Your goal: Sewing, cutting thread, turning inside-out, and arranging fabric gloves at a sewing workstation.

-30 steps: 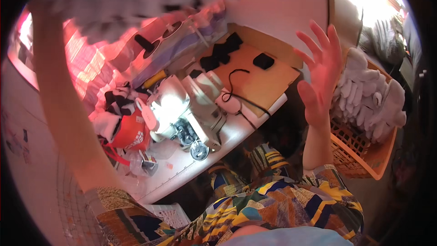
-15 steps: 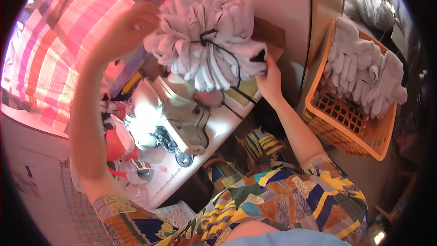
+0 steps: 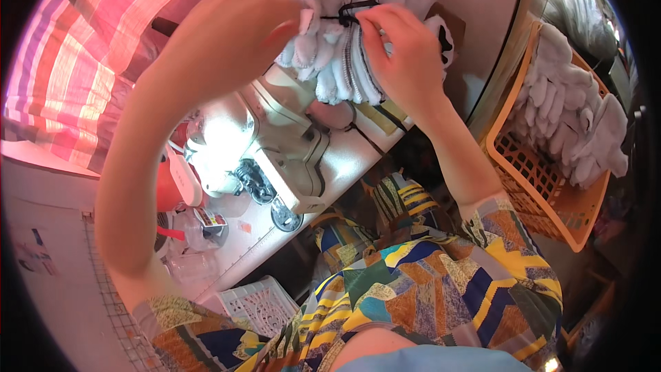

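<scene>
A thick bundle of white knit gloves (image 3: 344, 62) with dark edging is raised over the sewing machine. A black cord (image 3: 344, 19) is wound round its middle and knotted at the front. My right hand (image 3: 403, 55) pinches the cord beside the knot between thumb and fingertips. At the bundle's left edge is my left hand (image 3: 251, 24), its back toward me and its fingers curled closed; what they grip is hidden. Below the bundle, a pale sewing machine (image 3: 292, 158) stands on a white table (image 3: 330, 189), its lamp glaring.
On my right, an orange plastic basket (image 3: 537, 196) holds more white gloves (image 3: 561, 107). A red container (image 3: 169, 186) and clear plastic items (image 3: 196, 231) crowd the table's left. A white slotted basket (image 3: 255, 306) sits below the edge. A checked pink curtain (image 3: 89, 62) hangs behind.
The bundle has gone up and a little right. My left hand has come down from its raised position to the bundle; my right hand has shifted from its right edge to the knot.
</scene>
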`<action>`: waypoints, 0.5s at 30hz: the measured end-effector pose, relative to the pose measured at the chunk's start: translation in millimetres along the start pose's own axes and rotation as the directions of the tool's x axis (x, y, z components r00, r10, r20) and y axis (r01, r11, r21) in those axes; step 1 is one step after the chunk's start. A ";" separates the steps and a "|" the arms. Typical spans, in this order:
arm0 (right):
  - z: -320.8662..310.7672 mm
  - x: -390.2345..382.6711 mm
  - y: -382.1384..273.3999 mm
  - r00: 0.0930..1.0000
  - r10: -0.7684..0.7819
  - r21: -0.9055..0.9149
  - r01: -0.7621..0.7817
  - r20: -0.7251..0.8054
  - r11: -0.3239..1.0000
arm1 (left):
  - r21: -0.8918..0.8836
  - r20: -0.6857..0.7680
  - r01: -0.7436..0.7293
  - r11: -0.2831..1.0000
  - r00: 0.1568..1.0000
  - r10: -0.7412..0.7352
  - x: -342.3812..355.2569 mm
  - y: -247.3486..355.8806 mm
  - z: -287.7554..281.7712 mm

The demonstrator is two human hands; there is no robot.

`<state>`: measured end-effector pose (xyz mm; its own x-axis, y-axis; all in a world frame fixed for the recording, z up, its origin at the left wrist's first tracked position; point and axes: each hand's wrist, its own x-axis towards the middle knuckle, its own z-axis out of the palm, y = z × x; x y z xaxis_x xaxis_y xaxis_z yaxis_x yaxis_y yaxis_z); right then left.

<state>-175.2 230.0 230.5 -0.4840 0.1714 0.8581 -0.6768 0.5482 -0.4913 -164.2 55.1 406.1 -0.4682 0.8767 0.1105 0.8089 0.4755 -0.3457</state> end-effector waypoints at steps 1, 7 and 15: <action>15.5 1.4 0.2 0.994 0.092 -0.118 -0.084 0.058 0.989 | 0.058 -0.067 -0.080 0.995 0.994 0.084 5.1 -11.8 18.5; 59.8 31.7 8.9 0.928 0.357 -0.416 -0.285 0.106 0.864 | 0.075 0.242 0.275 0.959 0.928 -0.285 51.5 -42.7 70.1; 60.6 23.7 24.2 0.957 0.288 -0.051 -0.286 0.027 0.957 | 0.070 -0.029 0.191 0.979 0.981 -0.189 46.1 -49.7 92.3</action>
<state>-236.7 197.7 229.9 -0.6735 0.2996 0.6758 -0.4804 0.5175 -0.7082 -258.8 65.2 342.3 -0.6024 0.7725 0.2008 0.6775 0.6279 -0.3830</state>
